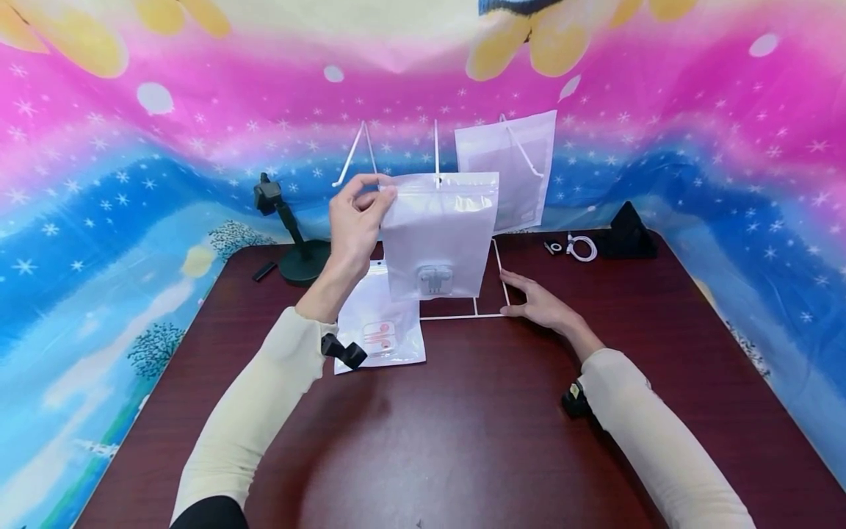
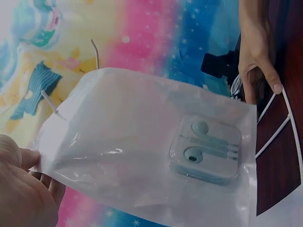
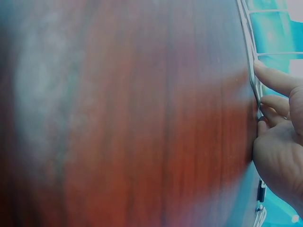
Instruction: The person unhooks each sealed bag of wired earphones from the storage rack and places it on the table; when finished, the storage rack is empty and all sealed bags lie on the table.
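Head view: left hand (image 1: 355,220) pinches top corner of earphone pouch (image 1: 439,234) at frame centre, apparently at a rack peg, while right hand (image 1: 538,301), fingers flat, steadies white wire rack (image 1: 492,314) base on table (image 1: 463,426).

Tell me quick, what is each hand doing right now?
Left hand: pinches the top corner of the clear bag with earphones inside.
Right hand: open, fingers resting on the white wire rack on the table.
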`<state>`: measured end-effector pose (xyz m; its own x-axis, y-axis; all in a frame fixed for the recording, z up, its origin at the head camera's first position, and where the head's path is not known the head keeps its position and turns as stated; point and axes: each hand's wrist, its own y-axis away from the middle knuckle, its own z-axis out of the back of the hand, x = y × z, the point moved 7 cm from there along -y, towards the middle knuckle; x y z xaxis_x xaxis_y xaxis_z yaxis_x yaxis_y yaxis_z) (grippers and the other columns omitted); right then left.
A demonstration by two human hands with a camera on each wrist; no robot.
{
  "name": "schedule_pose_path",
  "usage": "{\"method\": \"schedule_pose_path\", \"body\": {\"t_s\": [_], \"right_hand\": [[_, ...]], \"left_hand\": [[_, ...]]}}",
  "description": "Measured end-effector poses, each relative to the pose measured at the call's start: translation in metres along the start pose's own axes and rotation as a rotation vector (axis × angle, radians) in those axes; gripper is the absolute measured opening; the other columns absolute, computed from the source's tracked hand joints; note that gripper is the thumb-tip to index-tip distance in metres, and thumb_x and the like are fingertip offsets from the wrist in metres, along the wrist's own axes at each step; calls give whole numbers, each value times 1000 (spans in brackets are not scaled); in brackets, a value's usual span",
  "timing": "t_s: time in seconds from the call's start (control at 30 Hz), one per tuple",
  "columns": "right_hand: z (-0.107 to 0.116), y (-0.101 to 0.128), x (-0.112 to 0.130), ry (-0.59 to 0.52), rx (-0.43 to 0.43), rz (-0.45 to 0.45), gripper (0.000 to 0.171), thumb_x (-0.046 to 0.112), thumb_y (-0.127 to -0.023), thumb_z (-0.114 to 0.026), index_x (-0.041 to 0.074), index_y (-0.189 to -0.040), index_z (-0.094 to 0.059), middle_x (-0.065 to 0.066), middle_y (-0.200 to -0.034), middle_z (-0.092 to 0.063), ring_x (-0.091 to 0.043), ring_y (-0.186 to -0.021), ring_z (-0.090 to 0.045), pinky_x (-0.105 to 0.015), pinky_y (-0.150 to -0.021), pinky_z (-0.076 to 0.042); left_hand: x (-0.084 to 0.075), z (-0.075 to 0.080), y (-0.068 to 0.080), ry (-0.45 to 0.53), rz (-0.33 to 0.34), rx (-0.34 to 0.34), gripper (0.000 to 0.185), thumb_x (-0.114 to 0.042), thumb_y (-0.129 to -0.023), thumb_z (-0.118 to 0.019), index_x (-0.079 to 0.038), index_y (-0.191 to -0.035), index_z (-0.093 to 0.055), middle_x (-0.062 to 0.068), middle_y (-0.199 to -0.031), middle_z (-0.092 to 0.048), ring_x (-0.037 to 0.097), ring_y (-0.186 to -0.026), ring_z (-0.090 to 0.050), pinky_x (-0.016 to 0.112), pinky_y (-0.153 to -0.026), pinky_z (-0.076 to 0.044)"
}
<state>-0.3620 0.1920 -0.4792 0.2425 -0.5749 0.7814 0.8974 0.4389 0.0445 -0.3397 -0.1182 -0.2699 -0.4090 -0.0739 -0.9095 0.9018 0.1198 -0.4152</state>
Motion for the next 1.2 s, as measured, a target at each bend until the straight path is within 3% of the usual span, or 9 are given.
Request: {"method": "schedule_pose_path", "body": {"t_s": [0.27, 0.63, 0.97, 1.2], "right_hand": [[0, 1, 0, -1, -5, 3, 79, 9, -96, -73, -1, -161, -29, -20, -171, -19, -39, -159, -11, -57, -126, -13], [0, 2, -3, -5, -4, -2, 80, 10, -96, -74, 1, -162, -29, -20, -171, -19, -38, -159, -11, -58, -125, -13], [-1, 2, -1, -9, -1, -4, 79, 11, -97, -73, 2, -162, -29, -18, -171, -20, -37, -159, -11, -56, -126, -15], [1, 3, 3, 2, -10, 4, 79, 11, -97, -73, 1, -162, -30, -18, -171, -21, -38, -158, -13, -57, -125, -15]], "left_hand": [[-7, 2, 12, -8, -32, 11, 25, -22, -99, -73, -6, -119, -73, 11, -99, -78, 19, -97, -68, 32, -84, -53], [-25, 2, 23, 32, -91, 25, 26, -18, -98, -74, -3, -119, -73, 14, -101, -78, 21, -96, -71, 35, -84, -58], [-35, 10, 34, 73, -110, 40, 14, -13, -97, -75, -9, -111, -77, 1, -93, -79, 20, -92, -71, 28, -74, -54], [-41, 32, 43, 138, -127, 23, 15, -8, -95, -76, -5, -110, -77, 2, -86, -79, 16, -76, -72, 27, -63, -58]]}}
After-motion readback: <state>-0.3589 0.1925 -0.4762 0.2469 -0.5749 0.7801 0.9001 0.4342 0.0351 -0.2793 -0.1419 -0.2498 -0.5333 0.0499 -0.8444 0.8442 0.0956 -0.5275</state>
